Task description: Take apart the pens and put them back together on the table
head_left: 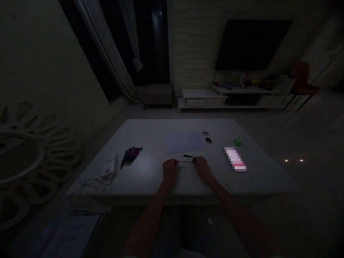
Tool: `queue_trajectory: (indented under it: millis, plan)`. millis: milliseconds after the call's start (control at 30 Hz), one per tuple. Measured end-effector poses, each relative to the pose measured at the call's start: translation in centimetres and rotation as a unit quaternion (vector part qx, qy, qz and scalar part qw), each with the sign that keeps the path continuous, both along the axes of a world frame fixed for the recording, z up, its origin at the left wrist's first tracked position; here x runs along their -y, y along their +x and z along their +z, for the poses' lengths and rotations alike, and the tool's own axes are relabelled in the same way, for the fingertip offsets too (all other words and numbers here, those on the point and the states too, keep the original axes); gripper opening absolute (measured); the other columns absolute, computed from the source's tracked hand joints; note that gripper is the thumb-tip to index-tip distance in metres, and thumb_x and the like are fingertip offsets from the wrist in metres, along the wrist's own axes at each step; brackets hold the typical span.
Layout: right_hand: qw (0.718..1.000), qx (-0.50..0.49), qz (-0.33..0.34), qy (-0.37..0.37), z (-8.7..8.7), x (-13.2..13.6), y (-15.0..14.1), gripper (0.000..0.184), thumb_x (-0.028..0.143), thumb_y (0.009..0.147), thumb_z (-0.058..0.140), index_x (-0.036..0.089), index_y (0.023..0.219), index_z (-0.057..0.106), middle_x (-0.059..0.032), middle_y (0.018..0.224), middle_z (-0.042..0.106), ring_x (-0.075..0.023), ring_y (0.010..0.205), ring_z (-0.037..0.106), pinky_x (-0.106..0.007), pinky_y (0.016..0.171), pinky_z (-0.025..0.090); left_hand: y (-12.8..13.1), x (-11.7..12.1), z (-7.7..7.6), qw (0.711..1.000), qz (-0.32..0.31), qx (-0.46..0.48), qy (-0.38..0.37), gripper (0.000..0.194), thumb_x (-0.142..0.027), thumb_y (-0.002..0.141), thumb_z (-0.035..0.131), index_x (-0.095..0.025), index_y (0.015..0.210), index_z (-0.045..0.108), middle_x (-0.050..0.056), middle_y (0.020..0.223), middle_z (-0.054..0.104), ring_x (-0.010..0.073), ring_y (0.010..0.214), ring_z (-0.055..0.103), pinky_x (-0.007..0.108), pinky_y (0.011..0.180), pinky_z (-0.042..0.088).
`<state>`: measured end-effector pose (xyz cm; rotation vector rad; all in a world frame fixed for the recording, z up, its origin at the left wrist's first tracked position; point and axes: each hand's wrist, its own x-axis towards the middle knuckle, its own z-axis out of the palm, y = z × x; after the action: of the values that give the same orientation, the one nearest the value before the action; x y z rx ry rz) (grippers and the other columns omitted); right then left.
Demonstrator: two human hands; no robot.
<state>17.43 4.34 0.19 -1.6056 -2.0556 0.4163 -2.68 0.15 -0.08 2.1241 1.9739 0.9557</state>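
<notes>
Both my hands rest low over the front middle of the white table (150, 179). My left hand (170, 169) is closed, its fingers pinching a small red pen part (178, 162) whose tip shows at the fingertips. Opposite it, my right hand (201, 165) is closed on a thin dark rod that looks like a pen refill (186, 162), pointing left toward the red part. A small gap seems to lie between the two. Just beyond them a black pen piece (188, 156) lies on the table. The dim light hides finer detail.
A sheet of paper (185, 142) lies farther back, with several black pens (207, 138) beside it. On the left are a pile of coloured pens (131, 156) and a white power strip (110, 165) with cables. A lit phone (235, 159) and a green object (237, 141) lie right.
</notes>
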Motion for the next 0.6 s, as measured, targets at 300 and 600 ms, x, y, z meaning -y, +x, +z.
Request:
queue_trajectory:
  millis: [300, 600]
  plan:
    - [0.999, -0.004, 0.04, 0.0, 1.1, 0.3, -1.1, 0.007, 0.02, 0.08, 0.06, 0.02, 0.082, 0.067, -0.0073, 0.087, 0.067, -0.021, 0.089, 0.056, -0.03, 0.079, 0.037, 0.3, 0.4, 0.5, 0.992, -0.093, -0.087, -0.013, 0.017, -0.014, 0.09, 0.043, -0.017, 0.099, 0.057, 0.005, 0.099, 0.064, 0.0172, 0.095, 0.055, 0.035, 0.092, 0.034]
    - [0.986, -0.139, 0.07, -0.054, 0.7, 0.2, -1.2, 0.009, 0.024, 0.072, 0.061, 0.02, 0.077, 0.068, -0.0037, 0.077, 0.067, -0.0183, 0.077, 0.059, -0.031, 0.075, 0.045, 0.8, 0.8, 0.5, 0.971, -0.118, -0.202, -0.045, 0.02, -0.017, 0.092, 0.039, -0.02, 0.104, 0.055, 0.006, 0.099, 0.059, 0.0199, 0.094, 0.051, 0.037, 0.086, 0.033]
